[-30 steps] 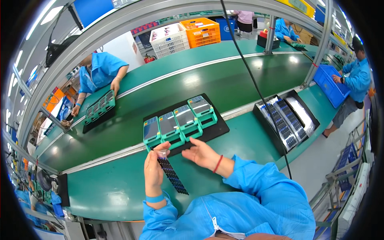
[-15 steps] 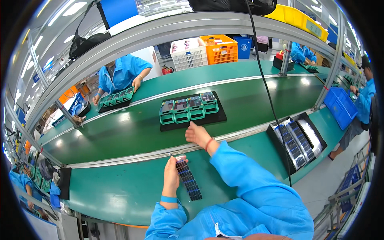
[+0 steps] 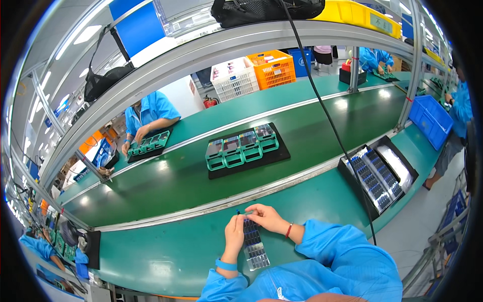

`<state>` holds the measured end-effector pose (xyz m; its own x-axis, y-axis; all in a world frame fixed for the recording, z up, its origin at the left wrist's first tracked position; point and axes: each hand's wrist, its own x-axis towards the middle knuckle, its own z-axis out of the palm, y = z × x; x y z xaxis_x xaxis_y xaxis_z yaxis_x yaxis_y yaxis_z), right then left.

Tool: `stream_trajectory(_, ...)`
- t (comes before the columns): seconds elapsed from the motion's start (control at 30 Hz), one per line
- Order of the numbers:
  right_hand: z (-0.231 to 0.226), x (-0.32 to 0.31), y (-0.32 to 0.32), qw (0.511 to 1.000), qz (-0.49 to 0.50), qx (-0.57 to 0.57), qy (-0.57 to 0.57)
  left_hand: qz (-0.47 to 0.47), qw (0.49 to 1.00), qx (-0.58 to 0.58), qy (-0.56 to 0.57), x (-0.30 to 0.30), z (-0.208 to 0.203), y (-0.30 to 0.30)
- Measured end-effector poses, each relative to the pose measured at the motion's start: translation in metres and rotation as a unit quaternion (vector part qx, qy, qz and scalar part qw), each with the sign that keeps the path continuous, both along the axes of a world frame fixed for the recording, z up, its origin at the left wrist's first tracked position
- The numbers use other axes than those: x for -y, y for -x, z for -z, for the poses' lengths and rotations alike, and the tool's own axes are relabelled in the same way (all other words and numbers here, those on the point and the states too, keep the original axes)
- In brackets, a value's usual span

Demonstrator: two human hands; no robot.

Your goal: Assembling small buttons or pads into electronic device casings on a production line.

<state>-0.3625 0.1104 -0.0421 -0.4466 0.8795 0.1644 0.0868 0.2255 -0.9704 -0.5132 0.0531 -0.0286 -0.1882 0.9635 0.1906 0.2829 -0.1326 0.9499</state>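
Note:
My left hand [image 3: 234, 235] grips the upper end of a clear sheet [image 3: 257, 251] bearing rows of small dark pieces, which hangs down over the near green bench. At that same upper end my right hand [image 3: 266, 217] has its thumb and index finger pinched together, close against the left fingertips. A small dark bit shows just above the fingers, too small to name. Beyond my hands, a row of green plastic frames [image 3: 243, 156] with dark glossy panels lies on a black mat [image 3: 284, 149] on the belt. Neither hand touches the frames.
At the right sits a black box [image 3: 372, 214] holding more such sheets, with a blue bin [image 3: 431, 121] behind it. A black cable [image 3: 327, 113] hangs across the bench. Across the belt [image 3: 176, 189], a co-worker [image 3: 153, 116] handles another row of green frames [image 3: 149, 144].
My right hand has come back from beside the frames to the sheet's upper end. The sheet has shifted right with my left hand. The whole view has tilted slightly.

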Motion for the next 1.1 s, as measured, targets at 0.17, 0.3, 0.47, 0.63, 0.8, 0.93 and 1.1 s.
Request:
stream_trajectory(0.17, -0.006, 0.000, 0.008, 0.983, -0.040, -0.097, 0.152, 0.046, 0.996, 0.063, 0.031, 0.001, 0.003, 0.016)
stream_trajectory(0.3, -0.019, 0.001, 0.007, 0.970, -0.050, -0.144, 0.189, 0.077, 0.994, 0.072, 0.010, 0.000, -0.005, 0.021)
stream_trajectory(0.47, -0.009, 0.004, 0.017, 0.983, -0.025, -0.107, 0.145, 0.044, 0.998, 0.040, -0.019, 0.005, -0.003, 0.028)
stream_trajectory(0.63, -0.012, 0.012, 0.022, 0.989, -0.038, -0.073, 0.124, 0.011, 0.998, 0.062, 0.017, 0.007, 0.003, 0.033)
stream_trajectory(0.8, -0.007, 0.009, 0.025, 0.999, 0.019, -0.028, -0.038, 0.028, 0.995, 0.089, 0.028, 0.006, 0.005, 0.035)
stream_trajectory(0.93, -0.008, 0.010, 0.029, 0.998, 0.030, -0.023, -0.057, 0.086, 0.973, 0.208, 0.046, 0.006, 0.003, 0.038)
stream_trajectory(1.1, 0.003, 0.007, 0.030, 0.996, 0.010, -0.084, -0.034, 0.104, 0.968, 0.216, 0.071, 0.004, 0.010, 0.041)
